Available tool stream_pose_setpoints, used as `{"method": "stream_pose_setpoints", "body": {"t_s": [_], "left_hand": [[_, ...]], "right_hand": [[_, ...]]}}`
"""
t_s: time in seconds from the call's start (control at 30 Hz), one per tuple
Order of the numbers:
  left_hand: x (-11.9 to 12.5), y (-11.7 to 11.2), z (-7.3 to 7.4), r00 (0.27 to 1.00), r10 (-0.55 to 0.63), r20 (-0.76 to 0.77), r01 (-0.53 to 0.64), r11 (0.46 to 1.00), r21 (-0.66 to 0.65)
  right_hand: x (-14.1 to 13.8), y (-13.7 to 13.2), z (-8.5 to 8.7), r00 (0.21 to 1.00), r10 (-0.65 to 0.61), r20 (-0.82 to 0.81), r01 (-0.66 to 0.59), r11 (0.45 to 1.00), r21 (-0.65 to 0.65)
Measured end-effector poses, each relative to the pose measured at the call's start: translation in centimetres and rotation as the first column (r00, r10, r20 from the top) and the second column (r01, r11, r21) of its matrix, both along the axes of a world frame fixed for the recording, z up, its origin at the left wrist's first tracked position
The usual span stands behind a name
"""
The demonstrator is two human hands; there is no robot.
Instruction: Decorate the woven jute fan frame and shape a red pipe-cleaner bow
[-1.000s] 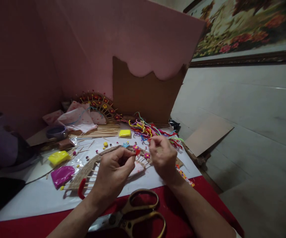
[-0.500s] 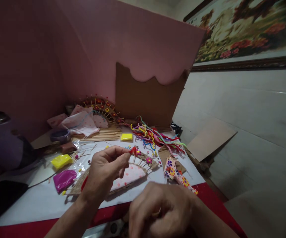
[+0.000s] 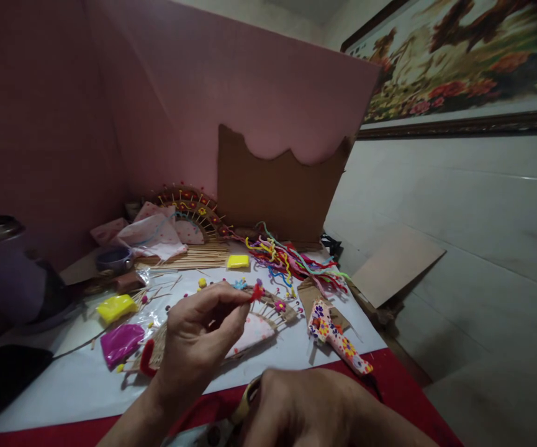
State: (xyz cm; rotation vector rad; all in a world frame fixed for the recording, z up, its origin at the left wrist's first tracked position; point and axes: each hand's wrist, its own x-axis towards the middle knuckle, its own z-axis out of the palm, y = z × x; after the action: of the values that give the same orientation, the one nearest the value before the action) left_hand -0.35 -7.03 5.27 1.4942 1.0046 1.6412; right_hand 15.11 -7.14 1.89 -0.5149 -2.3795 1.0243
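Pinching a small red piece between thumb and forefinger, the left hand holds it just above the top edge of a fan-shaped craft. The craft is a half-round of twine and thin sticks with a pink dotted centre. It lies flat on a white sheet, partly hidden behind the hand. Small flowers sit on some of its stick tips, and a red pipe cleaner curves at its near left end.

The right hand is low at the bottom edge, close to the camera and blurred, with its back turned up. It lies over the gold handle of the scissors on the red cloth, but I cannot tell whether it grips them.

Just right of the craft lies a patterned paper cone, and behind it a tangle of coloured pipe cleaners. To the left on the sheet are a magenta clay lump and a yellow clay lump, with loose beads and sticks scattered near them. A smaller yellow block sits further back beside a bundle of sticks. Behind the bundle a second fan leans against the pink board, next to a brown cardboard panel.
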Motion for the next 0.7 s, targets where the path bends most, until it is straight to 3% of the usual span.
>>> {"method": "stream_pose_setpoints", "body": {"t_s": [0.03, 0.07, 0.1, 0.13, 0.17, 0.2, 0.4, 0.7], "left_hand": [[-0.1, 0.0, -0.1, 0.999, -0.004, -0.049, 0.006, 0.999, 0.040], [-0.3, 0.0, -0.2, 0.995, -0.007, -0.099, 0.015, 0.997, 0.078], [-0.4, 0.0, -0.3, 0.989, -0.008, -0.146, 0.024, 0.994, 0.108], [-0.5, 0.0, -0.4, 0.983, -0.007, -0.186, 0.031, 0.992, 0.126], [-0.5, 0.0, -0.5, 0.976, -0.008, -0.219, 0.038, 0.990, 0.133], [-0.5, -0.1, -0.5, 0.969, -0.015, -0.245, 0.048, 0.990, 0.130], [-0.4, -0.3, 0.0, 0.936, -0.144, -0.322, 0.173, 0.983, 0.063], [-0.1, 0.2, 0.0, 0.921, -0.244, -0.305, 0.235, 0.970, -0.068]], "right_hand": [[0.3, 0.0, 0.4, 0.999, 0.040, -0.030, -0.041, 0.999, -0.029], [0.5, 0.2, 0.9, 0.987, -0.062, -0.146, 0.038, 0.987, -0.158], [0.6, 0.4, 1.3, 0.928, -0.179, -0.326, 0.093, 0.961, -0.261], [0.7, 0.7, 1.6, 0.812, -0.341, -0.474, 0.191, 0.922, -0.336], [0.6, 1.0, 1.9, 0.716, -0.426, -0.554, 0.251, 0.896, -0.366], [0.6, 1.3, 2.0, 0.680, -0.443, -0.584, 0.262, 0.891, -0.371], [0.2, 2.1, 1.2, 0.704, -0.362, -0.611, 0.169, 0.921, -0.350], [0.4, 2.3, 0.9, 0.673, -0.334, -0.660, 0.321, 0.936, -0.147]]}}
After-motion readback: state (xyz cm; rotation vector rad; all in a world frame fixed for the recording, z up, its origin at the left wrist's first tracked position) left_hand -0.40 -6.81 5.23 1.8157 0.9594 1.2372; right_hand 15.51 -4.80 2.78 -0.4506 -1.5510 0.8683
